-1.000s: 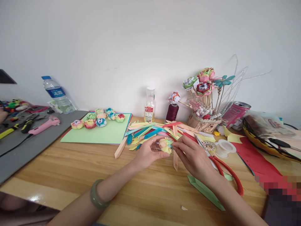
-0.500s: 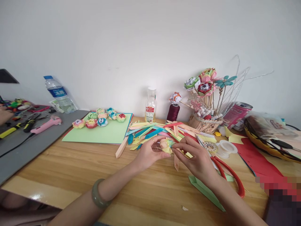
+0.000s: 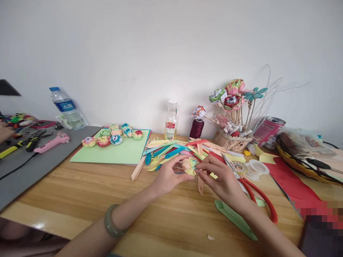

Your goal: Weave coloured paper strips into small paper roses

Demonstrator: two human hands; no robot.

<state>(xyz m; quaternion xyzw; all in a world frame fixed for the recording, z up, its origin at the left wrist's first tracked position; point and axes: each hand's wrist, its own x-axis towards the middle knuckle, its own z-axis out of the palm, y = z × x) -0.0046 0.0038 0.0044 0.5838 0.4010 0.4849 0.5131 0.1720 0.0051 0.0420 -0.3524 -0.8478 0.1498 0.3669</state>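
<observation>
Between my two hands is a small pale yellow and peach paper flower (image 3: 188, 166) with bits of green and blue at its right side. My left hand (image 3: 170, 175) grips it from the left, thumb below and fingers above. Thumb and fingertips of my right hand (image 3: 219, 178) pinch the flower's right edge, at the blue-green paper. Behind and under the hands lies a pile of folded paper strips (image 3: 171, 151) in many colours. Red-handled scissors (image 3: 264, 196) lie partly beneath my right forearm, near a folded green strip (image 3: 233, 219).
Several finished paper flowers (image 3: 104, 141) sit on green paper (image 3: 107, 155) at left. A pink glue gun (image 3: 52, 142) lies on a grey mat. Behind the strips stand a glass bottle (image 3: 170, 125), a thread spool (image 3: 197, 128) and a flower basket (image 3: 233, 141); white spools (image 3: 257, 169) lie right.
The flower has turned slightly in my fingers, with my right fingertips still at its right edge. The view has shifted a little; the things on the table stay in place.
</observation>
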